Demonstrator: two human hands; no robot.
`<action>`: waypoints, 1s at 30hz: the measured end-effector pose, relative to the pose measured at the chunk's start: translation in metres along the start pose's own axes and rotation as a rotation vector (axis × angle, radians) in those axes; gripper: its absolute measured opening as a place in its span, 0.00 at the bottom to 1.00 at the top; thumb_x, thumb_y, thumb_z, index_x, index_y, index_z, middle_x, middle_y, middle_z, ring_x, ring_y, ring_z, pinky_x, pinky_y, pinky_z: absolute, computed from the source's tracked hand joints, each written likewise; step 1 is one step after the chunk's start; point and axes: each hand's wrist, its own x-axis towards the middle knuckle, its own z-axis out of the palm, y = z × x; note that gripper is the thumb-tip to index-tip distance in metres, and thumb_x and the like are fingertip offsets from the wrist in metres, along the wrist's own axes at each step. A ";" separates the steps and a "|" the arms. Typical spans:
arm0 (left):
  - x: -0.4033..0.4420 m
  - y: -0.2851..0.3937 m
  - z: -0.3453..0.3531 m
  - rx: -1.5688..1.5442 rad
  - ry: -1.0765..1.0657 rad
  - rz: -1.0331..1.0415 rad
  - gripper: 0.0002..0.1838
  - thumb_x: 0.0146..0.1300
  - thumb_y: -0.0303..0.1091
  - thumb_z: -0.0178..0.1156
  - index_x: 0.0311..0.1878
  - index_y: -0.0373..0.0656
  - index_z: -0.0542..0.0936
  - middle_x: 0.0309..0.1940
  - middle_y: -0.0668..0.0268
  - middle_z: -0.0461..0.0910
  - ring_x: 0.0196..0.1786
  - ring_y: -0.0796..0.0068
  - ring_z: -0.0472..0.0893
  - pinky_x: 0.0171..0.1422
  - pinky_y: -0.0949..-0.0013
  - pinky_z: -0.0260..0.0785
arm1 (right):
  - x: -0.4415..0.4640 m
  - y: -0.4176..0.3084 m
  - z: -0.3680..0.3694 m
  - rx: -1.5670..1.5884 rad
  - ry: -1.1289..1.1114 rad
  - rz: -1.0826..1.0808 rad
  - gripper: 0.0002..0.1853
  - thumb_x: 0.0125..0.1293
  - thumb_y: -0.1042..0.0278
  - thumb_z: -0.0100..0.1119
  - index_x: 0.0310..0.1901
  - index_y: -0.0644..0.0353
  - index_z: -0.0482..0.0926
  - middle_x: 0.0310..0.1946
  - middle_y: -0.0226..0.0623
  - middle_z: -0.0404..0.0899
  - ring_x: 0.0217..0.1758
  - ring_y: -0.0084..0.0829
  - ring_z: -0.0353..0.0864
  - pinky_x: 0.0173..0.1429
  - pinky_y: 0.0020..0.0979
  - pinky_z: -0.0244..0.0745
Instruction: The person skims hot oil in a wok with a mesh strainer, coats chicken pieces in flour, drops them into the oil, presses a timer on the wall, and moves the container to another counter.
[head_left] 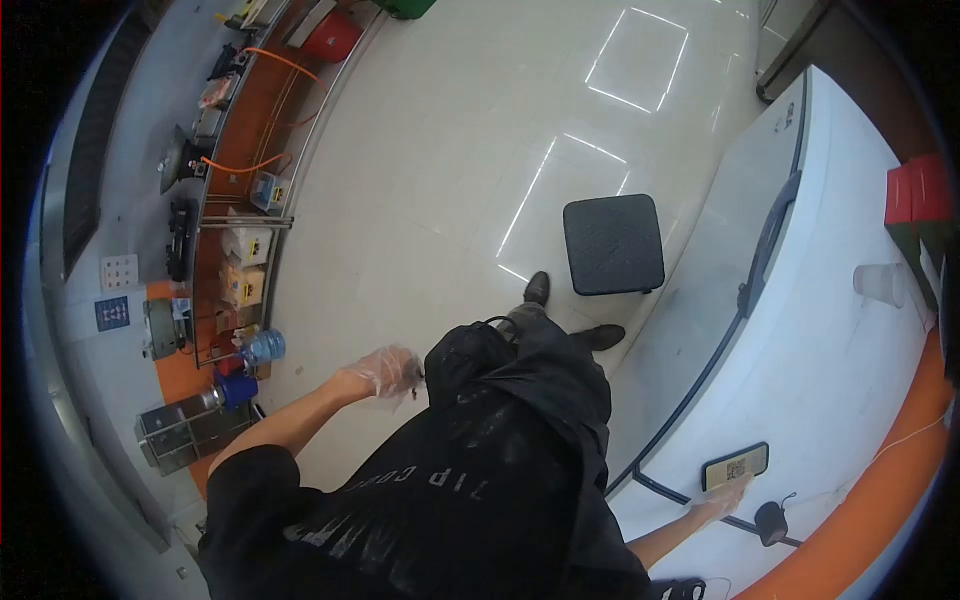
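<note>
My left hand [391,372] wears a clear plastic glove and hangs beside my dark apron. Its fingers bend away from view, so I cannot make out their pose or anything in them. Over the white chest freezer [728,230] on the right, my right hand [724,497], also in a clear glove, is at the lower edge of a phone [735,467]. The fingers appear closed around that edge, partly hidden. A QR code shows on the phone's lit screen. Close to this hand stands a small black cylindrical object [770,523] with a cord loop.
A black square stool [613,244] stands on the tiled floor ahead. A translucent cup [878,284] and red-and-green boxes [918,190] are on the freezer. Along the left runs a shelf rack [245,170] with bags, containers and an orange hose [285,60].
</note>
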 end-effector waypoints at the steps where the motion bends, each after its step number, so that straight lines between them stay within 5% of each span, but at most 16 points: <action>1: 0.001 0.006 -0.002 0.033 -0.022 -0.016 0.12 0.61 0.37 0.60 0.45 0.44 0.85 0.42 0.49 0.84 0.46 0.58 0.85 0.46 0.54 0.78 | 0.007 0.000 -0.005 -0.041 -0.005 -0.010 0.38 0.72 0.38 0.46 0.68 0.66 0.67 0.62 0.51 0.73 0.63 0.47 0.73 0.67 0.42 0.68; 5: 0.026 -0.063 -0.008 0.204 0.280 0.268 0.10 0.58 0.29 0.55 0.41 0.43 0.83 0.36 0.54 0.81 0.41 0.56 0.83 0.39 0.53 0.78 | -0.046 -0.049 0.002 -0.150 0.132 -0.037 0.37 0.73 0.40 0.47 0.67 0.68 0.68 0.60 0.53 0.74 0.61 0.46 0.74 0.66 0.42 0.68; 6: 0.022 -0.082 -0.024 0.208 0.349 0.256 0.09 0.58 0.29 0.55 0.40 0.43 0.82 0.36 0.56 0.80 0.41 0.56 0.82 0.38 0.53 0.77 | -0.026 -0.007 0.017 -0.139 0.115 -0.153 0.40 0.70 0.36 0.49 0.67 0.68 0.68 0.60 0.54 0.74 0.61 0.48 0.75 0.67 0.42 0.68; 9: 0.067 -0.114 -0.050 0.129 0.531 0.426 0.08 0.58 0.31 0.56 0.40 0.45 0.79 0.36 0.58 0.77 0.40 0.55 0.81 0.36 0.53 0.77 | -0.040 -0.035 0.031 -0.331 0.398 -0.144 0.46 0.64 0.29 0.51 0.70 0.64 0.65 0.60 0.54 0.75 0.62 0.51 0.74 0.64 0.48 0.69; 11: 0.096 -0.147 -0.080 0.126 0.650 0.588 0.09 0.57 0.35 0.56 0.41 0.45 0.77 0.38 0.58 0.76 0.39 0.55 0.81 0.36 0.52 0.77 | -0.069 -0.043 0.065 -0.591 0.582 -0.317 0.44 0.66 0.31 0.50 0.70 0.63 0.65 0.62 0.56 0.73 0.67 0.50 0.71 0.72 0.45 0.64; 13: 0.125 -0.171 -0.110 0.207 0.630 0.715 0.08 0.59 0.33 0.56 0.41 0.46 0.77 0.40 0.60 0.76 0.43 0.58 0.80 0.36 0.55 0.78 | -0.142 -0.086 0.117 -0.534 0.461 -0.567 0.39 0.69 0.38 0.51 0.69 0.66 0.66 0.62 0.56 0.73 0.67 0.46 0.72 0.72 0.42 0.64; 16: 0.180 -0.198 -0.141 0.271 0.597 0.897 0.07 0.61 0.33 0.55 0.41 0.46 0.76 0.42 0.61 0.75 0.44 0.59 0.80 0.37 0.56 0.79 | -0.117 -0.072 0.202 -0.170 0.174 -0.912 0.33 0.72 0.49 0.55 0.67 0.69 0.68 0.62 0.53 0.74 0.67 0.42 0.72 0.72 0.37 0.64; 20: 0.178 -0.223 -0.169 0.264 0.545 0.884 0.08 0.62 0.34 0.55 0.43 0.45 0.76 0.43 0.62 0.76 0.45 0.59 0.80 0.39 0.55 0.80 | -0.286 -0.164 0.347 -0.051 -0.359 -0.662 0.28 0.71 0.61 0.58 0.66 0.70 0.68 0.61 0.49 0.75 0.63 0.40 0.74 0.68 0.39 0.67; 23: 0.226 -0.282 -0.136 -0.032 0.658 0.977 0.14 0.65 0.38 0.54 0.52 0.44 0.75 0.49 0.60 0.77 0.49 0.57 0.81 0.46 0.56 0.80 | -0.384 -0.226 0.412 -0.330 -0.951 -0.826 0.29 0.69 0.56 0.60 0.67 0.63 0.69 0.60 0.51 0.76 0.62 0.44 0.76 0.66 0.40 0.70; 25: 0.214 -0.308 -0.130 -0.532 0.274 0.732 0.24 0.67 0.43 0.55 0.63 0.44 0.73 0.61 0.59 0.76 0.61 0.58 0.78 0.66 0.61 0.70 | -0.443 -0.285 0.447 -0.591 -1.301 -1.021 0.30 0.70 0.54 0.59 0.68 0.60 0.67 0.61 0.53 0.75 0.63 0.46 0.76 0.66 0.42 0.70; 26: 0.213 -0.330 -0.111 -0.553 0.249 0.807 0.26 0.71 0.45 0.49 0.68 0.44 0.69 0.65 0.56 0.72 0.66 0.57 0.72 0.72 0.60 0.61 | -0.475 -0.315 0.461 -0.743 -1.403 -1.110 0.30 0.71 0.55 0.57 0.70 0.60 0.65 0.62 0.53 0.73 0.64 0.46 0.75 0.66 0.43 0.70; 28: 0.178 -0.342 -0.114 -1.006 -0.075 0.602 0.30 0.75 0.50 0.46 0.74 0.44 0.64 0.70 0.58 0.67 0.72 0.63 0.65 0.78 0.60 0.53 | -0.538 -0.372 0.485 -0.942 -1.428 -1.401 0.32 0.69 0.52 0.58 0.69 0.60 0.65 0.61 0.55 0.73 0.62 0.51 0.75 0.65 0.45 0.70; 29: 0.142 -0.335 -0.136 -1.370 -0.353 0.220 0.33 0.74 0.54 0.49 0.75 0.45 0.62 0.72 0.63 0.65 0.73 0.69 0.63 0.77 0.62 0.54 | -0.566 -0.388 0.502 -0.788 -1.492 -1.593 0.31 0.68 0.51 0.58 0.67 0.60 0.67 0.59 0.54 0.74 0.59 0.52 0.76 0.63 0.46 0.71; 30: 0.146 -0.353 -0.123 -1.334 -0.331 0.230 0.33 0.74 0.52 0.48 0.75 0.43 0.61 0.73 0.63 0.64 0.74 0.69 0.62 0.78 0.62 0.51 | -0.601 -0.403 0.530 -0.915 -1.679 -1.549 0.30 0.68 0.57 0.57 0.68 0.60 0.66 0.54 0.53 0.76 0.56 0.52 0.77 0.60 0.47 0.73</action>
